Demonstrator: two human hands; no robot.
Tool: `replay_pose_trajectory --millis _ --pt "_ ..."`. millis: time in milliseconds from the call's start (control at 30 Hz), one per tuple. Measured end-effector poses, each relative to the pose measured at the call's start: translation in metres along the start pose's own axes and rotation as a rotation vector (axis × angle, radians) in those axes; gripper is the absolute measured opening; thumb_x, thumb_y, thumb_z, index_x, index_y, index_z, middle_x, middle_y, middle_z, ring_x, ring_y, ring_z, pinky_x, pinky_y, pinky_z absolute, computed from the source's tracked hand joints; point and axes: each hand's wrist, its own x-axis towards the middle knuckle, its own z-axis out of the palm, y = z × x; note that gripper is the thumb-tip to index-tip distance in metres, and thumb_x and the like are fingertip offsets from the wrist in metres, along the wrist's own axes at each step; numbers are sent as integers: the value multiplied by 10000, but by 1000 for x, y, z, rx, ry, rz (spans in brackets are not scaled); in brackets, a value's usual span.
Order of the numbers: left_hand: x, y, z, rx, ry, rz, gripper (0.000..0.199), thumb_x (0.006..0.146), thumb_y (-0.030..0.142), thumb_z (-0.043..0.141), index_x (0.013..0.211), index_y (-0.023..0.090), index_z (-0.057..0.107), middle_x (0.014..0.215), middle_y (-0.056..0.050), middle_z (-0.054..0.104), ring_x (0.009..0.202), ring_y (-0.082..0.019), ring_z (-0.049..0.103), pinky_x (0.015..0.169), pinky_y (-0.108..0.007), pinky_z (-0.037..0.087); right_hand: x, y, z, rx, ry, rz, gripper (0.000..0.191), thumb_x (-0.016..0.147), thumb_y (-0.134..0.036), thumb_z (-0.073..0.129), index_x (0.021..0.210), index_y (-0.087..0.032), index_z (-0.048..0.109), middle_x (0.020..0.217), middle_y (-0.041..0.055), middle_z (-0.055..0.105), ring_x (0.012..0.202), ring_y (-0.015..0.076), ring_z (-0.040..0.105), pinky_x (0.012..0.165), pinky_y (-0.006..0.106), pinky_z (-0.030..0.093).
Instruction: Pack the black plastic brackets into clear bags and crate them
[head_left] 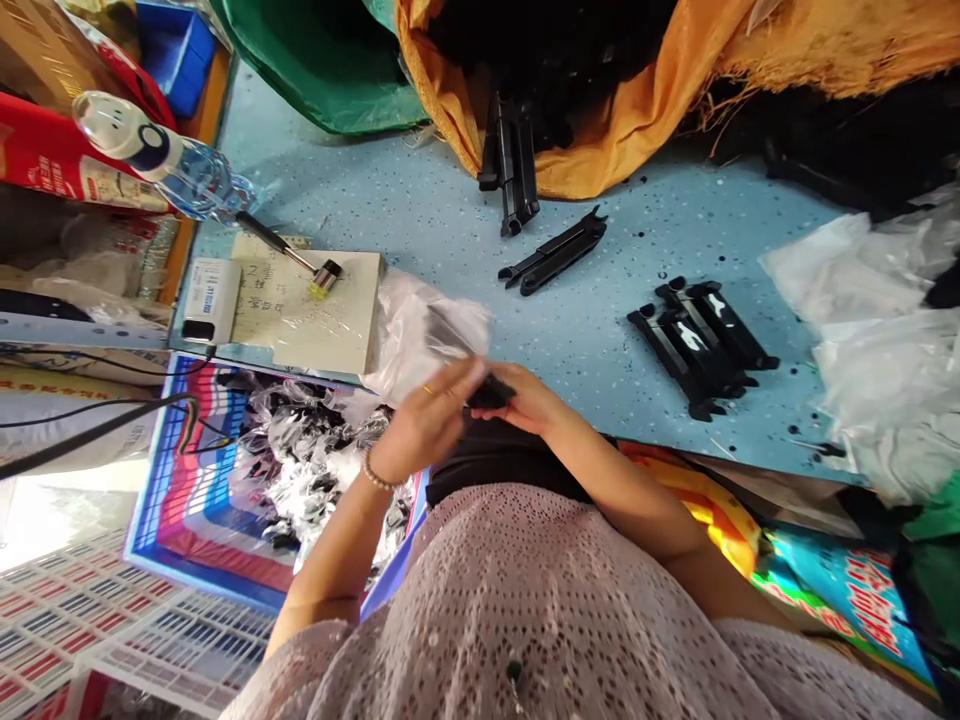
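My right hand (pixel 531 402) is closed around a black plastic part (pixel 491 392) just over the table's front edge. My left hand (pixel 435 415), smeared by motion, is right beside it with the fingers towards the part. Whether it grips anything cannot be made out. A blurred greyish shape (pixel 444 332) shows just beyond its fingertips, over a pile of thin clear plastic bags (pixel 401 325). Farther back lie two slim black plastic parts (pixel 555 250) side by side. On the right several similar black parts (pixel 701 345) are grouped together.
An orange woven sack (pixel 600 160) with black parts spilling out stands at the back, beside a green sack (pixel 322 70). Cardboard (pixel 330 315), a pen-like tool (pixel 281 245) and a water bottle (pixel 191 175) are left. Below is a basket (pixel 195 545) of bagged parts. White bags (pixel 877 350) lie right.
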Motion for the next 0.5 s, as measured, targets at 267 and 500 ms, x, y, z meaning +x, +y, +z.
replay_pose_trajectory --millis 267,500 --pt "3 35 -2 -110 -53 -42 487 965 193 631 1446 232 567 1262 -124 697 1181 -236 696 1032 -421 623 -53 -14 -1 -554 -43 -303 321 899 -314 642 1206 -223 675 1050 40 740 1005 195 689 905 349 561" --pt "-113 -8 -144 -159 -480 -536 319 910 392 612 1192 487 726 1136 37 796 1069 -288 758 806 -422 689 -140 -72 -69 -1236 699 -415 332 999 -343 524 1253 -209 691 1175 131 708 1094 260 672 959 445 538"
